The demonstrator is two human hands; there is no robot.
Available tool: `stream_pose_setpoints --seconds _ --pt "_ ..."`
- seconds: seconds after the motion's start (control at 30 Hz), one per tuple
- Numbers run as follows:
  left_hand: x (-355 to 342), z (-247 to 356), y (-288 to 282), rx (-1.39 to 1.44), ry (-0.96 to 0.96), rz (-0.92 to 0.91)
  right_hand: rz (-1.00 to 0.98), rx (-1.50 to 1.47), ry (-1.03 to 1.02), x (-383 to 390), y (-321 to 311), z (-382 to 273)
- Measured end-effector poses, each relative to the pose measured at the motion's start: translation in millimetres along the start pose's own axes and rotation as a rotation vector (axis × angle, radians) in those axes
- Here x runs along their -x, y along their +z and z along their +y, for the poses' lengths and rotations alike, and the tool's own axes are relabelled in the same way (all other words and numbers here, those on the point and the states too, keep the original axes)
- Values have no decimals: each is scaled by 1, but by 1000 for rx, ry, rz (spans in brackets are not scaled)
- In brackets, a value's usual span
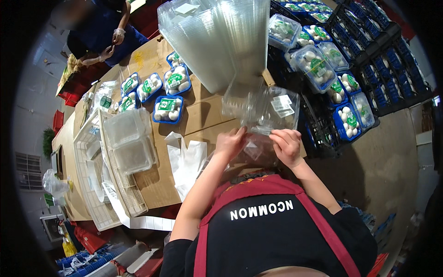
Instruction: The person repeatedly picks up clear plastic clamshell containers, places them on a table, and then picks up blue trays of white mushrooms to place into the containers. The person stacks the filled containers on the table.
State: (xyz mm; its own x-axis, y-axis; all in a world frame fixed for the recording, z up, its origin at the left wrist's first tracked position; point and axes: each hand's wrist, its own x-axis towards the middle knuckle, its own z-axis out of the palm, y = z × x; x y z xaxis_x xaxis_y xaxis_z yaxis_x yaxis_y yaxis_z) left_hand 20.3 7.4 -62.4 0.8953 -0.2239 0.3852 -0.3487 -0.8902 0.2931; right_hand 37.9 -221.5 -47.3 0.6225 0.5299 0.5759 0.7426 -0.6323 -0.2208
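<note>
A clear plastic clamshell container [263, 107] with a white label on one side lies in front of me at the table's near edge. My left hand [232, 141] is closed, its fingertips pinching the container's near edge. At the other end of that edge, my right hand [287, 145] is closed on the plastic too, thumb against curled fingers. More clear plastic shows between and below my hands, and where one layer ends I cannot make out. Just beyond stand tall nested stacks of clear plastic containers [203, 51].
Several blue punnets of white mushrooms [168, 110] sit beyond left. Closed clear containers [134, 138] lie beside a cream plastic crate [99, 184]; crumpled white paper [187, 161] is nearer me. Black crates [385, 64] with packed mushrooms rise on the right. A gloved co-worker [99, 41] stands far left.
</note>
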Motion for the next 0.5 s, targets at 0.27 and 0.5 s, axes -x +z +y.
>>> stream_pose_setpoints --seconds 0.27,0.5 --pt "45 0 -28 89 -39 123 -367 -149 175 0 -28 40" --pt "52 -8 -48 127 -54 219 -262 -278 340 -42 12 55"
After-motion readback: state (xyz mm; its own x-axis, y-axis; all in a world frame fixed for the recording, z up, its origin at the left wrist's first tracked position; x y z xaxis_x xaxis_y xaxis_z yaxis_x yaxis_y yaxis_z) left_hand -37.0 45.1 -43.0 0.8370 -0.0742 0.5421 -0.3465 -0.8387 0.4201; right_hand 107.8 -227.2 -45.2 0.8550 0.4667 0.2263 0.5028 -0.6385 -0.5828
